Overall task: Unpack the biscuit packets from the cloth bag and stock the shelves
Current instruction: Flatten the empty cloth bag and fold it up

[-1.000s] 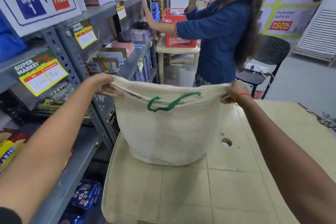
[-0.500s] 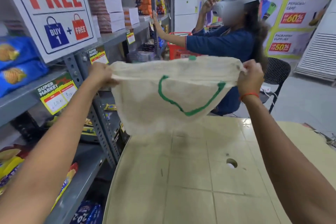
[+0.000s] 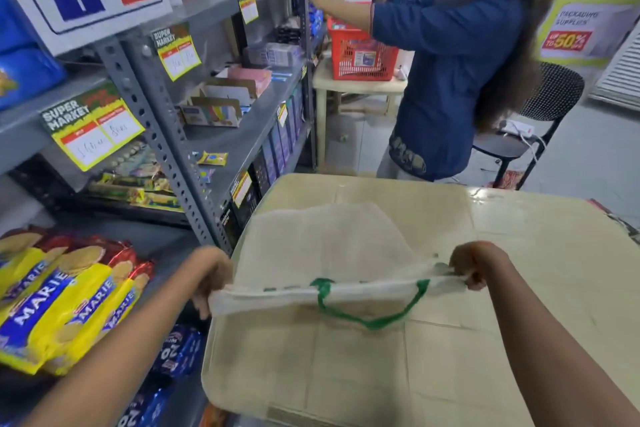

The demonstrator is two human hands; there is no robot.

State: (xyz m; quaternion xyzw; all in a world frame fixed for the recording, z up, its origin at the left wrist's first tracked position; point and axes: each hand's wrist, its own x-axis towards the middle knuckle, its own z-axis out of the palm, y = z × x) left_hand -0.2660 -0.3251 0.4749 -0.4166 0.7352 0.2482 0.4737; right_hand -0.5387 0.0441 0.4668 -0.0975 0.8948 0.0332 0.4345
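Left hand [image 3: 211,279] and right hand [image 3: 476,265] each pinch shut on a mouth corner of the cloth bag [image 3: 332,253], which lies limp and flat on the table [image 3: 519,288] — apparently emptied; Marie biscuit packets [image 3: 65,298] already on the shelf [image 3: 166,239] — unpacking looks near done.

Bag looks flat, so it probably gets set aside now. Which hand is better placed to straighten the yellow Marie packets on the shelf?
Left. The left hand grips the cream cloth bag beside the yellow Marie biscuit packets; the right hand is across the table.
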